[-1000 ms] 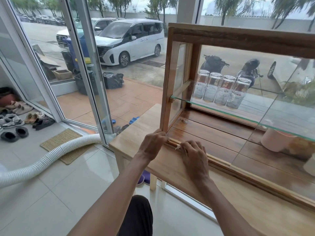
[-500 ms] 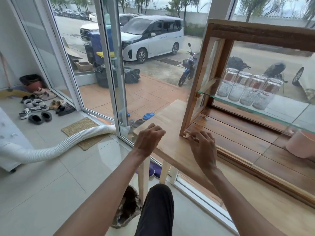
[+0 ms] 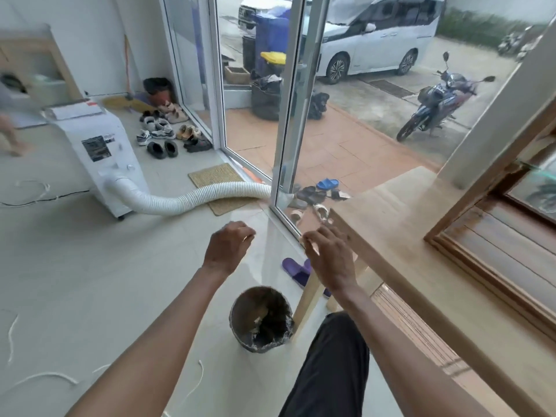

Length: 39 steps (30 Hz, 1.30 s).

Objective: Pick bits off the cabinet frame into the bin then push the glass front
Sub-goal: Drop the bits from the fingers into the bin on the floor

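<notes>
Head view showed both bare hands held out in the air, off the left edge of the pale wooden worktop [image 3: 400,233]. The left hand [image 3: 227,246] hung knuckles-up with its fingers curled loosely inward; whether that grip held anything could not be told. The right hand [image 3: 329,255] hovered just beside the worktop's near corner, thumb and forefinger drawn together at the tips; a pale speck showed there, too small to identify.

Below and between the two grips, on the light tiled floor [image 3: 90,281], stood the round dark woven bin [image 3: 261,320], lined with a thin plastic bag and holding some pale scraps. It stood touching or just beside the worktop's light wooden leg [image 3: 305,305]. Neither hand was directly over the bin's mouth; both were above and beyond it.

To the right of the right grip, well apart, the brown wooden cabinet frame [image 3: 481,188] rested on the worktop, its bottom rail and left upright in view. The glass front could not be made out clearly.

A purple slipper [image 3: 293,269] lay on the floor between the grips. Beyond the left grip, a white ribbed hose [image 3: 192,197] ran from a white appliance [image 3: 102,152].
</notes>
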Motion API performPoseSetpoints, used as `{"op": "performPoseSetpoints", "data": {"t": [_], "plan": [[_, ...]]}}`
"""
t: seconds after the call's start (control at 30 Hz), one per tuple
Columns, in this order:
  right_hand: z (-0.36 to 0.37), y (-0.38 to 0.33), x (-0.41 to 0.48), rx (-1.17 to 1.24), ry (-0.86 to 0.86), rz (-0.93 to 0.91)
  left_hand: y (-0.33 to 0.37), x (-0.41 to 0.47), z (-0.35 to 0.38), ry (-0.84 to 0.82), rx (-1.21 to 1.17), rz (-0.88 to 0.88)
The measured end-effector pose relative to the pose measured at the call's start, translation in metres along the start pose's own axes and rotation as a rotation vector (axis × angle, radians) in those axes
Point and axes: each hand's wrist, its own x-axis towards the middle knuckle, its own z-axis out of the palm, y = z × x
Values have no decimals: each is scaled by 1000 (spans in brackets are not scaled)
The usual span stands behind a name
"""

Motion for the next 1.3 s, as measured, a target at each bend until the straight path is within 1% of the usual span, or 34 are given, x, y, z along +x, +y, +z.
{"op": "performPoseSetpoints", "data": {"t": [0.07,0.17,0.27,0.33,0.43,0.57,0.7,0.97,1.13,1.3], "plan": [[20,-7,-5,5,-71,16,-13,-15,4,-29,-47,-104],[46,-9,-16,39,-195,104,-27,-40,13,-93,-118,-273],[65,-12,-29,69,-326,182,-39,-67,24,-180,-145,-357],[77,-12,-37,74,-418,214,-48,-81,28,-207,-163,-413],[94,-8,-38,63,-505,259,-56,-92,30,-236,-177,-477],[107,-4,-21,85,-490,333,-60,-98,36,-248,-197,-512],[110,4,-6,98,-561,412,-61,-98,46,-265,-223,-552],[104,23,-12,94,-564,495,-56,-100,76,-320,-259,-657],[96,29,-8,99,-553,483,-47,-93,97,-385,-224,-639],[89,27,-1,120,-503,478,-37,-61,110,-372,-219,-586]]}}
